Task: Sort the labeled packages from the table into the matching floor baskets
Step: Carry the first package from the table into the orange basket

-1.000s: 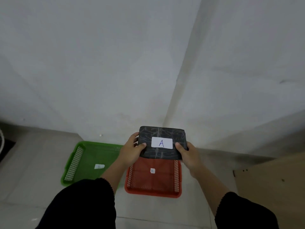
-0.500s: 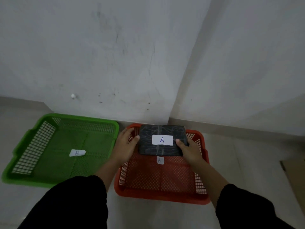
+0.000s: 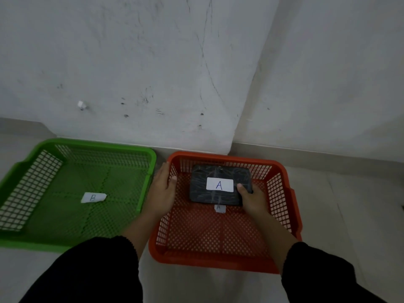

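Left hand [image 3: 162, 189] has come off the dark package [image 3: 220, 187] since half a second ago and now hangs open and empty over the left rim of the red basket [image 3: 282, 169]; right hand [image 3: 251, 199] alone grips the package's lower-right corner, thumb on top by the "A" label [image 3: 219, 184]. Package sits low inside the red basket, centre-right of frame, partly covering the basket's own tag [image 3: 219, 208], which looks like an "A" but is blurred. I'd call this placement nearly done, correct bin, just the right-hand release left; green basket [image 3: 140, 149] at left holds only its "B" tag [image 3: 93, 197].
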